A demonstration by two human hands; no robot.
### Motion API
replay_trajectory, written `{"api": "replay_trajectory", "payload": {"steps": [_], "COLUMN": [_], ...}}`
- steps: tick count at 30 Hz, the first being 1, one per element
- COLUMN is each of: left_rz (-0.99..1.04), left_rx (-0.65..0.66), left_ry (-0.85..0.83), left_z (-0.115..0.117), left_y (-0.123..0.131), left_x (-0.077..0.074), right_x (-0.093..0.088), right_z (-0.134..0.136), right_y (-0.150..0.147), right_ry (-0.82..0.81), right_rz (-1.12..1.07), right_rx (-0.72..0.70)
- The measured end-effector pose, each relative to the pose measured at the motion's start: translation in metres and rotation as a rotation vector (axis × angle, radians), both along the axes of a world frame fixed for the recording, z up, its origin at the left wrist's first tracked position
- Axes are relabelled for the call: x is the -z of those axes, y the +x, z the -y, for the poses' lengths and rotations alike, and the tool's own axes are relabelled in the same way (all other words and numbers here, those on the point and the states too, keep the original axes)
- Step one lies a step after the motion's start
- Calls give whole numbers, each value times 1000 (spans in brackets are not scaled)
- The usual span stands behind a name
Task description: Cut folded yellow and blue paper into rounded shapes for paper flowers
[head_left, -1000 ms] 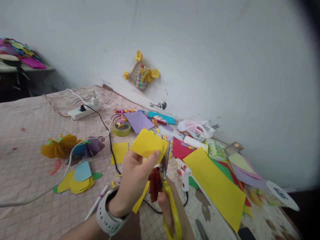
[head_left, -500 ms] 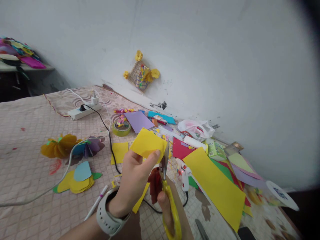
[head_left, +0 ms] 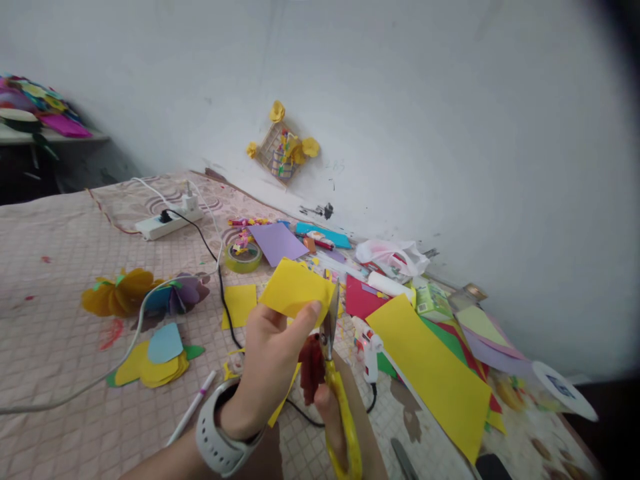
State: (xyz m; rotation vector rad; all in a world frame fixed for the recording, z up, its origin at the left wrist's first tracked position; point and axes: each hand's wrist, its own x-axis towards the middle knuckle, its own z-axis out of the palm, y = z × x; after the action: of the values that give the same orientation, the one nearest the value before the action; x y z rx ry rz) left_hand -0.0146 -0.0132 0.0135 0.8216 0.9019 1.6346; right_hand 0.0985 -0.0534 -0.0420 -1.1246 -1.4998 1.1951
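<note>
My left hand (head_left: 270, 360) pinches a sheet of yellow craft paper (head_left: 295, 290) between thumb and fingers, and a white smartwatch (head_left: 220, 427) sits on that wrist. My right hand (head_left: 327, 417) grips yellow-handled scissors (head_left: 343, 413) whose steel blades stand upright against the paper's right edge. A dark red paper piece (head_left: 312, 368) shows between my hands. Part of a yellow strip (head_left: 285, 397) lies under my left hand.
A glue gun (head_left: 370, 353) and a large yellow sheet (head_left: 430, 373) lie right of my hands. Paper flowers (head_left: 117, 293), a tape roll (head_left: 243, 257), and a power strip (head_left: 167, 225) with cords rest on the patterned bedspread (head_left: 60, 340) against a white wall (head_left: 425, 133).
My left hand and wrist have shifted slightly, with the watch a little to the right. The paper and scissors stay nearly where they were.
</note>
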Motion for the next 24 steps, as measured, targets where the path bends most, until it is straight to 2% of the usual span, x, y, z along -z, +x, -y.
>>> {"api": "replay_trajectory", "payload": {"steps": [2, 5, 14, 24], "left_rz": [4, 21, -4, 8], "left_rx": [0, 23, 24, 16], "left_ry": [8, 22, -14, 13], "left_z": [0, 0, 3, 1], "left_y": [0, -1, 1, 1], "left_x": [1, 2, -5, 0], "right_x": [-12, -17, -12, -11], "right_z": [3, 3, 3, 0], "right_y": [-2, -2, 2, 3], "right_ry": [3, 23, 66, 114], "right_rz": [21, 49, 104, 142], "right_rx": [-5, -11, 5, 2]}}
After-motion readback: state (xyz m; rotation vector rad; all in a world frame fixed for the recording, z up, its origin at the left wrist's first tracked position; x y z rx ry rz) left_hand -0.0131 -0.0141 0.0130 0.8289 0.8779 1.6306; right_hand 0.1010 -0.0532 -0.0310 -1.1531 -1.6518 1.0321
